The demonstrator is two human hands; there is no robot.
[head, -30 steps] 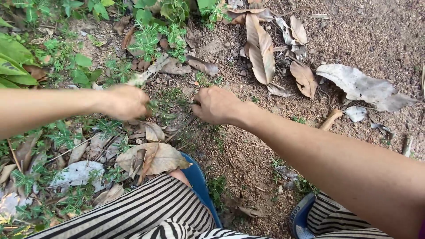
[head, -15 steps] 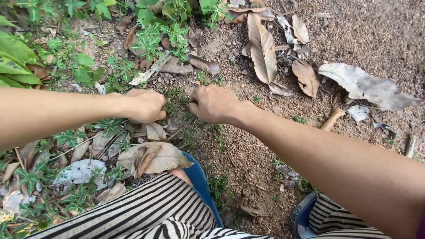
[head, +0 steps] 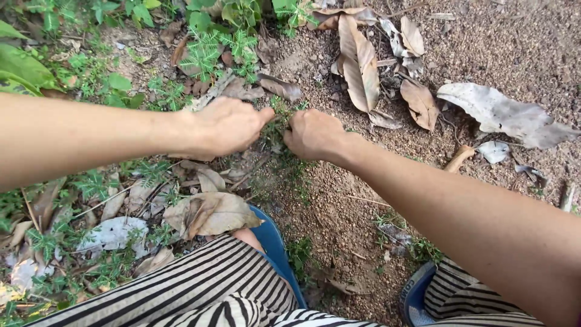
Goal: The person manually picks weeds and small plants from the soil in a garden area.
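My left hand [head: 227, 127] and my right hand [head: 315, 134] meet over a patch of small green weeds [head: 277, 125] growing in gravelly soil. The left hand's fingers are curled, and its thumb points right into the weeds. Knuckles up, the right hand is closed with its fingertips pressed down into the same patch. Both hands' fingertips are hidden among the stems, so the exact grip is hard to see. Both forearms reach in from the frame's sides.
Dry brown leaves [head: 358, 63] and a large grey leaf [head: 496, 112] lie beyond the hands. Feathery green plants [head: 206, 48] grow at the top left. Below are my striped trousers [head: 200, 287], blue sandals [head: 275, 242], and a curled dry leaf [head: 209, 213].
Both hands have moved up and to the right, from the weeds nearer my knee to a patch farther away. The left hand has closed the gap to the right hand.
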